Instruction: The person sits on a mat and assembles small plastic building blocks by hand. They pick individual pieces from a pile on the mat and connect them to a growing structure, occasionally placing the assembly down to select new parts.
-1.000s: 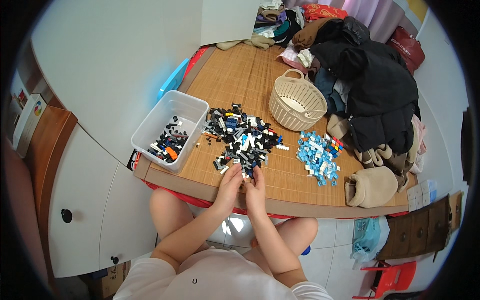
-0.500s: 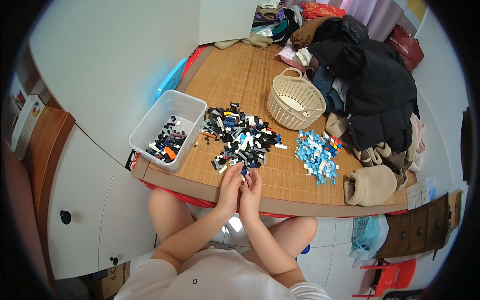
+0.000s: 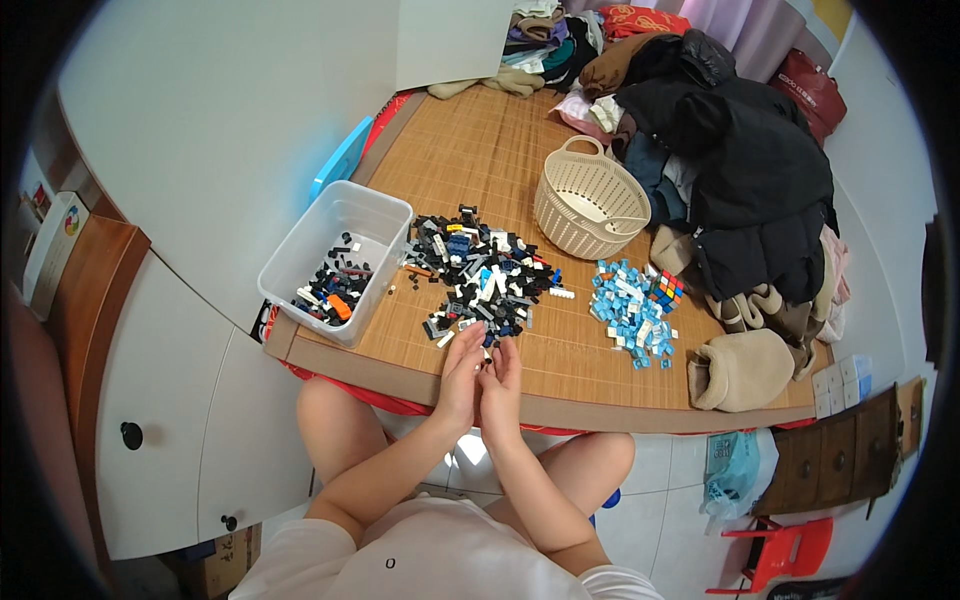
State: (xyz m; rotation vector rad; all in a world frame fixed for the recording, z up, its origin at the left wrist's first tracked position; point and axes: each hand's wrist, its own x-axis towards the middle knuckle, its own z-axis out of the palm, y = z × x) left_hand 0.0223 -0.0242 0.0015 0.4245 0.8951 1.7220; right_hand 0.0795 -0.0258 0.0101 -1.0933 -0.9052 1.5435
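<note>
My left hand (image 3: 461,375) and my right hand (image 3: 500,388) are close together at the near edge of a heap of building bricks (image 3: 480,270). Fingers on both hands point away from me, stretched out, with the palms turned toward each other. A few small dark bricks (image 3: 488,345) lie at the fingertips, and I cannot tell whether any rest between the palms. The heap is mostly black, grey and white, with some blue and yellow bricks. To its left, a clear plastic box (image 3: 385,215) contains more bricks, an orange one (image 3: 340,306) among them.
Right of the heap are a pile of light-blue and white pieces (image 3: 625,310) and a puzzle cube (image 3: 667,291). A beige basket (image 3: 590,205) stands behind them. Dark clothes (image 3: 760,160) cover the far right of the bamboo mat (image 3: 450,130). A blue lid (image 3: 342,155) leans behind the box.
My fingers have straightened a little and the fingertips have parted slightly. The brick heap, box and basket look the same.
</note>
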